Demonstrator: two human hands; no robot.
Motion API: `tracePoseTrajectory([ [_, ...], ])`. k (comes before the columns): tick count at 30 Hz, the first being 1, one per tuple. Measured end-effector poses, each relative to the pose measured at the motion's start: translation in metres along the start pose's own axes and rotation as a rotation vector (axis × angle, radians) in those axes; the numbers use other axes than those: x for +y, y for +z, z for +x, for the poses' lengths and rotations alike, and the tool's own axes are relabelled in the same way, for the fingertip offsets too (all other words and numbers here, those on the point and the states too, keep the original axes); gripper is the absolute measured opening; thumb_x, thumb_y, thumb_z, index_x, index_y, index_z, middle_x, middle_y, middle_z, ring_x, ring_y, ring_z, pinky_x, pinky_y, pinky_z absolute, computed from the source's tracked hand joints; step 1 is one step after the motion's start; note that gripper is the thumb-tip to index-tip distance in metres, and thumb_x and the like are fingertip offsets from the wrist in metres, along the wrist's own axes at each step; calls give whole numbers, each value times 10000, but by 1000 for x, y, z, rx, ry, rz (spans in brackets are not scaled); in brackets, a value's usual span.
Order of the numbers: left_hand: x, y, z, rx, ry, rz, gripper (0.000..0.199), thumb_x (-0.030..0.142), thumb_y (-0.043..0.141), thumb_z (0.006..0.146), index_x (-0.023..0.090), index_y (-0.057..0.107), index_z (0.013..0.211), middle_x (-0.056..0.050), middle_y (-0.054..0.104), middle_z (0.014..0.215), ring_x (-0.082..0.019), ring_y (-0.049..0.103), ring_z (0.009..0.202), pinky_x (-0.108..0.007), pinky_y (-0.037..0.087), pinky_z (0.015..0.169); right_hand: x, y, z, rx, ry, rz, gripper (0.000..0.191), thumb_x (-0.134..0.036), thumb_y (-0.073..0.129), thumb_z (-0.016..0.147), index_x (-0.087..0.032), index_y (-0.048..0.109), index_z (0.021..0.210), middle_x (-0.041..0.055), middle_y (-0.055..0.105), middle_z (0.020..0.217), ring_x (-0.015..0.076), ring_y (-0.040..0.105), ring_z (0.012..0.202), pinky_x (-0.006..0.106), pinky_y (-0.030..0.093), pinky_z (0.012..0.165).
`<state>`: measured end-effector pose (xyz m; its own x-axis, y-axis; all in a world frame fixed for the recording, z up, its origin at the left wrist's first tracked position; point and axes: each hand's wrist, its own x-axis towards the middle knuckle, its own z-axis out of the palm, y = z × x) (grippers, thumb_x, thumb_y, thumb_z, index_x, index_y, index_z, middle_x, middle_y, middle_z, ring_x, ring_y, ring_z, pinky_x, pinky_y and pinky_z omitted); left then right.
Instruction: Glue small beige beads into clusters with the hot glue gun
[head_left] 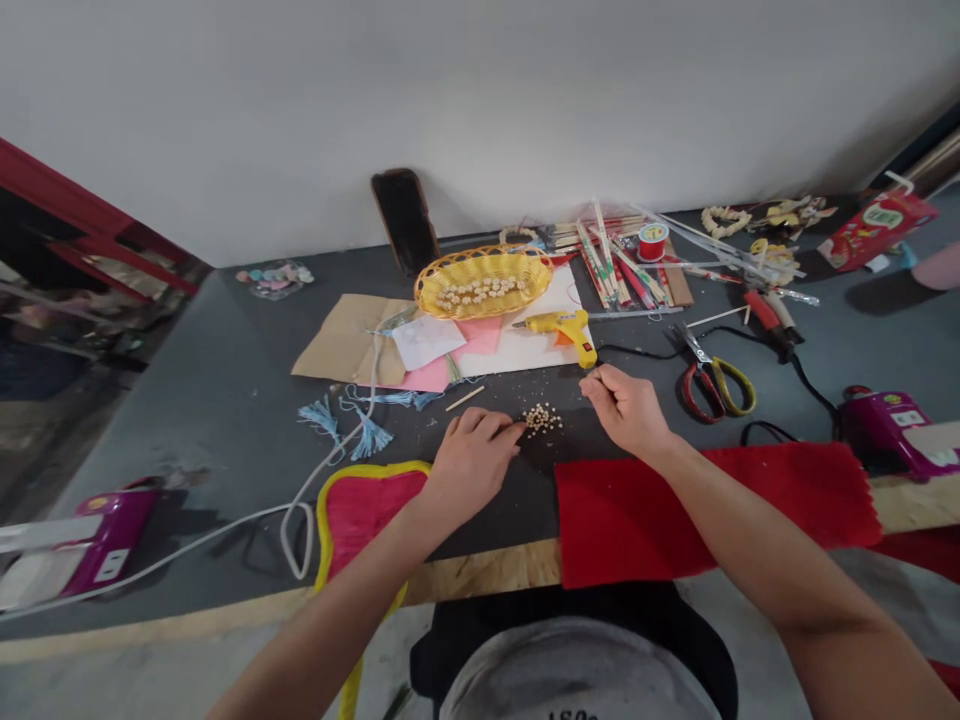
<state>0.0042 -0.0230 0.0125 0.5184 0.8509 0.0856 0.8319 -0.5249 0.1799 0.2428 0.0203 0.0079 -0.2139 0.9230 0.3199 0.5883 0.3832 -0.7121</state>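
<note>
Small pale beads or flower-like pieces (541,420) lie in a loose pile on the dark table. At the pile's left edge rests my left hand (474,460), fingers bent together; whatever its fingertips pinch is too small to name. My right hand (624,408) is raised to the right of the pile, thumb and fingers closed on something I cannot make out. Just behind it lies a yellow glue gun (564,330). A yellow woven basket (435,290) holds more small pale pieces. Below my right hand, red felt (626,520) lies along the front edge.
Scissors (714,380) lie right, with a cable near them. Blue tassels (367,432), a short stick (465,398) and a white cord (300,495) are left. A phone (405,220) leans on the wall. Packaged sticks (604,265) and a red carton (874,228) stand farther back.
</note>
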Motion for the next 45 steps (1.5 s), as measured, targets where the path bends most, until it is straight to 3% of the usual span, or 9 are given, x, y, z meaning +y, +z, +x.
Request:
tracePoseTrajectory([
  [11,-9,3,5,25,-75,-41,269,254,632,845,200,631,1109,-83,712,1028,-288,580,1002,-457,450,887,-3,-2,-1,5,-29,-4,263,-374,457,951,-191,554,789,-1,592,658,104,511,556,211,382,578],
  [14,-5,8,14,41,-62,-47,292,249,639,842,193,619,1128,-84,710,1017,-277,583,985,-451,442,906,-2,0,-1,-19,-69,-17,253,-366,477,945,-186,568,792,8,611,683,110,546,585,215,396,597],
  [17,-2,13,27,32,-16,-55,190,216,581,874,166,650,1044,-86,715,955,-266,588,925,-432,456,875,0,3,0,-46,-87,-23,260,-356,475,948,-181,579,787,15,616,681,123,579,614,222,413,609],
  [21,-3,17,40,49,9,-66,176,144,530,881,145,669,989,-85,721,879,-260,592,863,-417,476,824,4,7,1,-131,-116,-16,154,-274,496,935,-184,598,864,46,689,831,156,656,777,239,466,706],
  [26,-14,13,41,156,40,-119,188,126,515,890,168,666,993,-79,733,925,-238,623,873,-401,484,837,9,12,0,-173,-88,-81,70,-194,537,898,-182,598,931,68,699,943,202,674,893,284,503,762],
  [31,-24,1,34,317,4,-175,185,170,501,915,164,671,986,-90,719,912,-223,651,883,-358,511,797,12,16,-3,-273,-75,-144,157,-106,517,883,-184,612,983,66,681,1013,194,668,932,277,511,764],
  [35,-25,4,32,407,-33,-277,165,201,511,926,171,667,972,-67,729,887,-193,667,865,-319,520,789,10,17,-5,-334,-83,-196,180,-120,496,909,-187,633,1004,55,671,1031,170,665,907,253,506,750],
  [41,-30,10,29,546,-74,-384,146,145,542,898,167,666,971,-71,698,950,-167,653,922,-296,523,841,-3,13,-6,-476,-195,-442,478,-37,460,862,-294,607,1237,46,631,1084,140,661,794,213,447,593],
  [45,-34,6,28,623,-101,-408,153,99,550,878,164,670,947,-70,681,939,-156,645,917,-281,530,823,-7,14,-6,-472,-161,-497,490,-19,456,838,-270,625,1223,53,631,1085,144,659,814,206,445,578],
])
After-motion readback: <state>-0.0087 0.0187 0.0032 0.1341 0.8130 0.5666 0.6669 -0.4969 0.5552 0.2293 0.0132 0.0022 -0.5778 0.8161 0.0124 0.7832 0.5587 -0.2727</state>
